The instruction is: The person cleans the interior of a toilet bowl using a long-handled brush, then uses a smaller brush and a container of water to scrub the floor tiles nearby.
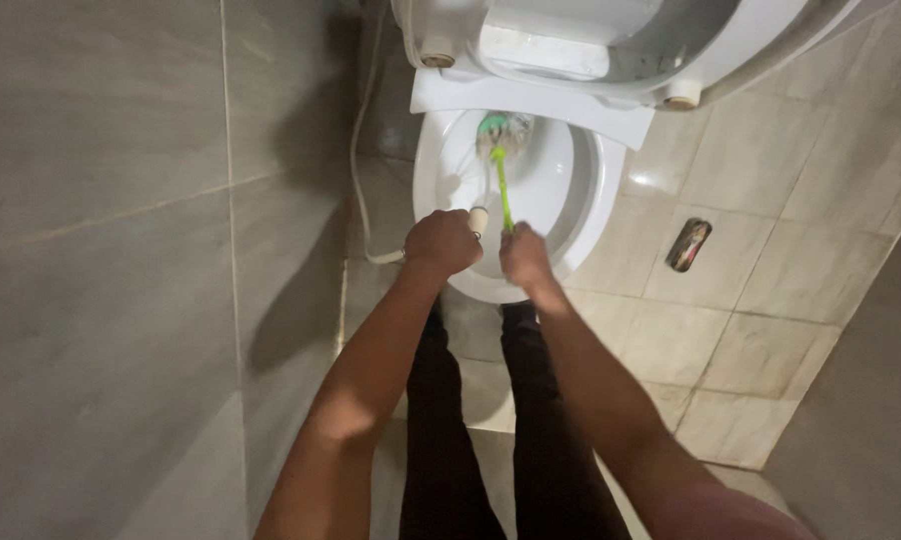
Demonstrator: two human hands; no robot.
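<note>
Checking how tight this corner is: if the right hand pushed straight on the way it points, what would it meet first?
Probably the inner wall of the toilet bowl: the right hand points along the green brush into it, though depth is unclear.

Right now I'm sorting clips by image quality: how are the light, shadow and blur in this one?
Head view: dim overall, the white toilet bowl brightest; the brush head is motion-blurred; soft shadows lie on the left wall; both hands, left hand and right hand, look fairly sharp; the wide lens tilts the tile lines.
</note>
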